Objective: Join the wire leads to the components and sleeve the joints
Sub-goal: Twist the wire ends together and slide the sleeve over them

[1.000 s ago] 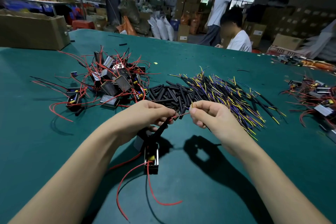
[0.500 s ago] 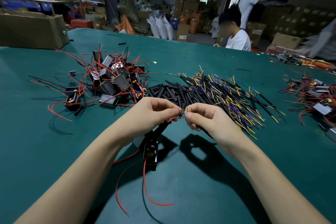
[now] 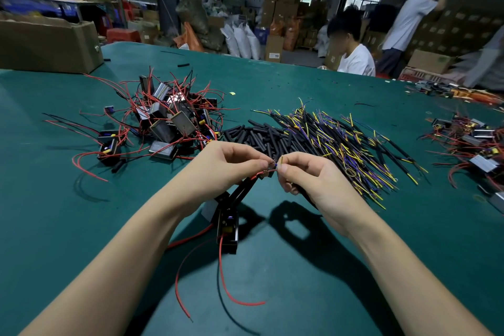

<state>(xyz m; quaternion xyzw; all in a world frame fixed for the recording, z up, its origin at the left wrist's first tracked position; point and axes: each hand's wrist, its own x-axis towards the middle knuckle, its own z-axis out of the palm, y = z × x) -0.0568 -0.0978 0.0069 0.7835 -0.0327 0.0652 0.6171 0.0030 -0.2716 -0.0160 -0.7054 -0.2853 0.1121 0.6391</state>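
Observation:
My left hand [image 3: 226, 166] pinches the bare end of a red lead that runs from a small black component [image 3: 227, 229], which hangs just above the green table [image 3: 300, 281]. A black sleeve [image 3: 242, 189] sits on that lead below my fingers. My right hand [image 3: 308, 174] pinches a yellow and purple wire lead [image 3: 281, 161], its tip against the red lead's tip. The two hands meet fingertip to fingertip. Loose red leads [image 3: 226, 281] trail from the component toward me.
A heap of components with red leads [image 3: 169, 123] lies at the left. Black sleeves [image 3: 259, 136] and yellow-purple wire leads [image 3: 341, 142] lie behind my hands. More components [image 3: 474, 150] sit at the right. A cardboard box [image 3: 46, 46] stands far left. People work beyond the table.
My hands have closed together, bringing the two wire tips into contact. The component has lifted and shifted slightly left under my left hand.

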